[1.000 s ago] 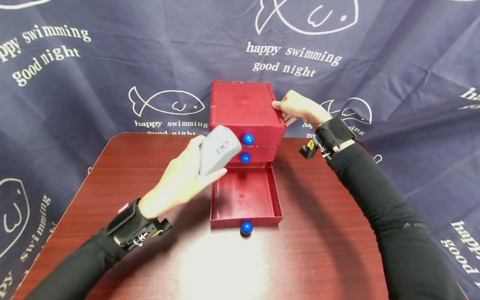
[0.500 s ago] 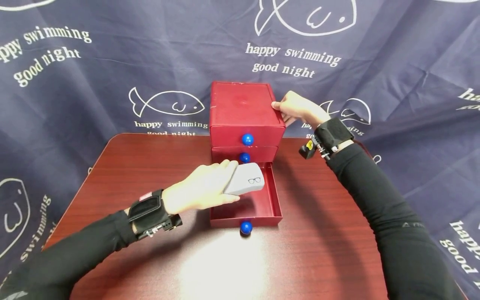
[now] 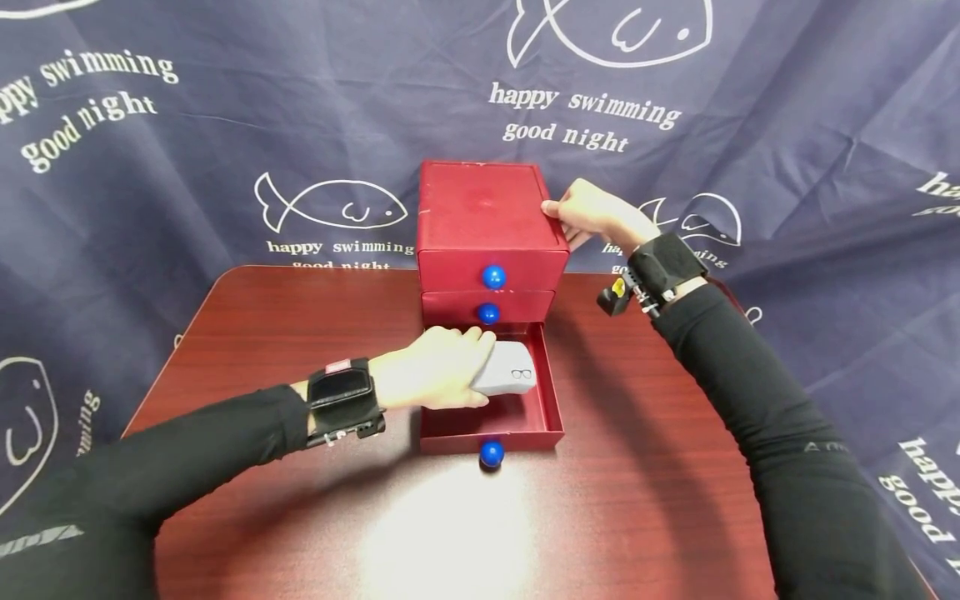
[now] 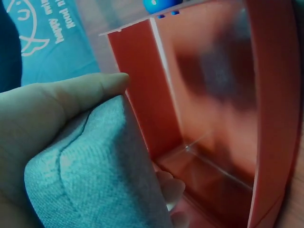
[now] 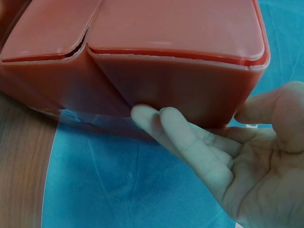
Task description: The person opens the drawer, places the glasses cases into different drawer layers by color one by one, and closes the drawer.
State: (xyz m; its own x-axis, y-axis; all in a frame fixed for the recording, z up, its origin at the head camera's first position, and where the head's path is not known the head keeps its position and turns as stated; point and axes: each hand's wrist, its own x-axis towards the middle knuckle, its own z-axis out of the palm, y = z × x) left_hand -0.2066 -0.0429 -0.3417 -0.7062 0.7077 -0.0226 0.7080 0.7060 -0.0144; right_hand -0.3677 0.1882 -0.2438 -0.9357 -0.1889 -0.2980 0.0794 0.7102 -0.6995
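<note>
A grey glasses case (image 3: 514, 377) with a small glasses logo sits low inside the open bottom drawer (image 3: 549, 398) of a red drawer cabinet (image 3: 483, 217). My left hand (image 3: 468, 367) grips the case's left end, thumb along its top. In the left wrist view the case (image 4: 95, 180) fills the lower left, beside the drawer's red inner wall (image 4: 209, 95). My right hand (image 3: 588, 215) rests on the cabinet's upper right back corner. In the right wrist view its straight fingers (image 5: 190, 137) press the cabinet's side (image 5: 175, 90), and the thumb touches the top edge.
Blue knobs mark the open drawer (image 3: 491, 454) and the two closed drawers (image 3: 493, 277) (image 3: 488, 313). The cabinet stands at the back of a dark red table (image 3: 637, 500). A navy cloth with white fish and lettering (image 3: 225, 125) hangs behind and around the table.
My left hand has carried the case from in front of the upper drawers down and right into the open bottom drawer. The right hand has stayed on the cabinet.
</note>
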